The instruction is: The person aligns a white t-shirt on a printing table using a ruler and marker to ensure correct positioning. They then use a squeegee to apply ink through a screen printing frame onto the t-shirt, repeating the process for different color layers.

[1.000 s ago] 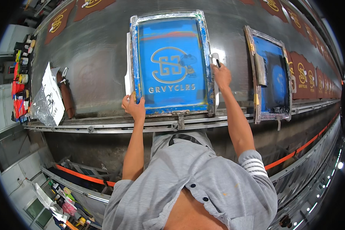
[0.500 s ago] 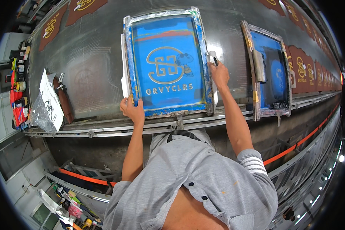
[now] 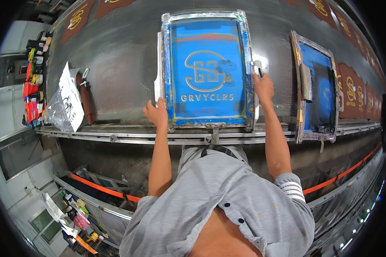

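A screen-printing frame (image 3: 207, 120) with blue mesh lies on the long dark table (image 3: 124, 85) before me. Its mesh carries a pale looped emblem, a cartoon figure and lettering. White sheet material (image 3: 158, 73) sticks out from under its left and right sides. At the lower left side of the frame is my left hand (image 3: 157, 113), thumb and forefinger apart by the end of that white strip, with nothing seen in it. By the right rail, my right hand (image 3: 263, 88) is closed around a slim dark pen-like tool (image 3: 260, 71), partly covered by the fingers.
A second, smaller screen frame (image 3: 299, 85) stands to the right, with a squeegee-like bar (image 3: 306, 81) on it. Brown printed fabric pieces (image 3: 351, 88) line the right. Leftward lie a white printed sheet (image 3: 70, 100), clear plastic (image 3: 58, 111) and a brown roll (image 3: 87, 103). A metal rail (image 3: 150, 138) edges the table.
The whole view has shifted, so the table's things stand further right. My left thumb has come off the frame's rim to just beside it. My right hand stays at the right rail.
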Available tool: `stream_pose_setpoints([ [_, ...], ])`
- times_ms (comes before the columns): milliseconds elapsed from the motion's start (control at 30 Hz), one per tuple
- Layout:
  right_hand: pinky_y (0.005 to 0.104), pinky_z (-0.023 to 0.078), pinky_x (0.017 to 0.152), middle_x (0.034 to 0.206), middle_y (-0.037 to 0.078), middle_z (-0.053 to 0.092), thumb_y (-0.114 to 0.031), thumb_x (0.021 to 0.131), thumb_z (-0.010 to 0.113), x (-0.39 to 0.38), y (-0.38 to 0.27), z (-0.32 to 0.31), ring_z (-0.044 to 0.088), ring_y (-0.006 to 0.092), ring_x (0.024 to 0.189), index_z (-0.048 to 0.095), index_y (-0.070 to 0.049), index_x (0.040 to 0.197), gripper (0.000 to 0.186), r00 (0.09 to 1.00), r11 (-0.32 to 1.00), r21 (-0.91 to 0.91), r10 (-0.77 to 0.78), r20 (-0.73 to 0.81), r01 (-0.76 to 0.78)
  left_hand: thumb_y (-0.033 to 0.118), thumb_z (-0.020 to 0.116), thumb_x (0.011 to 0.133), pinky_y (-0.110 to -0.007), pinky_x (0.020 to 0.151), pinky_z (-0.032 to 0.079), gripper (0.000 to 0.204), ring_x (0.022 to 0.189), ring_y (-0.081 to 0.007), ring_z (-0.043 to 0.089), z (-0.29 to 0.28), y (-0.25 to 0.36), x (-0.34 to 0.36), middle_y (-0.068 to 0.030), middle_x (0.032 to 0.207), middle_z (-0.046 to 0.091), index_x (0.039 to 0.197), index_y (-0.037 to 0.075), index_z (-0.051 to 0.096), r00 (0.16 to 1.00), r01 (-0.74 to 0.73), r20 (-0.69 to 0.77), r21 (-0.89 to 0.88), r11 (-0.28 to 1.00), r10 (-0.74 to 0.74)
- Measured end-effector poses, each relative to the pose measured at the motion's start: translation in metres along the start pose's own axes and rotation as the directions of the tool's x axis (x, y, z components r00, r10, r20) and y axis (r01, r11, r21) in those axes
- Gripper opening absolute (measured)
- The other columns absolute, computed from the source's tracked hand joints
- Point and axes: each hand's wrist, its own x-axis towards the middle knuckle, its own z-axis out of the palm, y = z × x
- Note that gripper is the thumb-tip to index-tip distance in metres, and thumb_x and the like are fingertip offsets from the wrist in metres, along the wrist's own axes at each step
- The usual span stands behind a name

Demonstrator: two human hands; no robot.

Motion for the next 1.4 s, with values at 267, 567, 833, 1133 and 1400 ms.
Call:
stream_pose_setpoints([
  [267,0.0331,0.052,0.064,0.077,0.009,0.066,-0.040,0.097,0.061,-0.027,0.051,0.007,0.064,0.0172,0.067,0.067,0.007,0.097,0.048,0.959,0.763,0.583,0.250,0.130,-0.278,0.039,0.061,0.090,-0.050,0.100,0.045,0.052,0.118,-0.0407,0.058,0.007,-0.005,0.042,-0.0227,0.132,0.057,0.122,-0.001,0.061,0.992,0.063,0.096,0.135,0.989,-0.077],
  [567,0.0284,0.050,0.067,0.080,0.006,0.065,-0.027,0.093,0.070,-0.007,0.077,0.008,0.062,0.0133,0.069,0.068,0.003,0.096,0.031,0.999,0.762,0.647,0.019,0.037,-0.038,0.030,0.070,0.081,-0.053,0.084,0.051,0.029,0.096,-0.0392,0.068,0.006,-0.002,0.060,-0.0174,0.096,0.072,0.093,0.004,0.069,0.987,0.008,0.158,0.174,0.985,-0.036],
  [833,0.0324,0.048,0.065,0.075,0.009,0.069,-0.034,0.086,0.074,0.059,0.012,0.003,0.065,0.0168,0.071,0.070,0.002,0.098,0.038,0.991,0.904,0.408,-0.135,-0.007,0.126,0.028,0.079,0.079,-0.048,0.083,0.052,0.034,0.097,-0.0383,0.067,-0.001,0.000,0.071,-0.0183,0.098,0.071,0.098,0.003,0.067,0.977,-0.053,0.213,0.144,0.988,0.021],
  [1133,0.0308,0.048,0.055,0.064,0.006,0.065,-0.035,0.086,0.075,0.063,-0.001,0.009,0.063,0.0139,0.057,0.069,-0.001,0.080,0.035,0.999,0.957,0.290,-0.037,0.026,0.028,0.032,0.084,0.075,-0.043,0.084,0.049,0.055,0.093,-0.0327,0.059,0.013,-0.003,0.025,-0.0157,0.104,0.058,0.112,-0.004,0.067,0.913,-0.339,0.199,-0.121,0.933,0.357],
  [1400,0.0432,0.049,0.065,0.073,0.015,0.069,-0.043,0.084,0.076,0.079,0.014,0.016,0.065,0.0289,0.067,0.068,0.001,0.081,0.045,0.962,0.978,-0.016,-0.209,-0.176,0.210,0.017,0.076,0.070,-0.047,0.082,0.047,0.040,0.095,-0.0365,0.057,0.029,-0.006,0.016,-0.0164,0.097,0.057,0.104,-0.002,0.067,0.880,-0.467,0.036,-0.114,0.877,0.473],
])
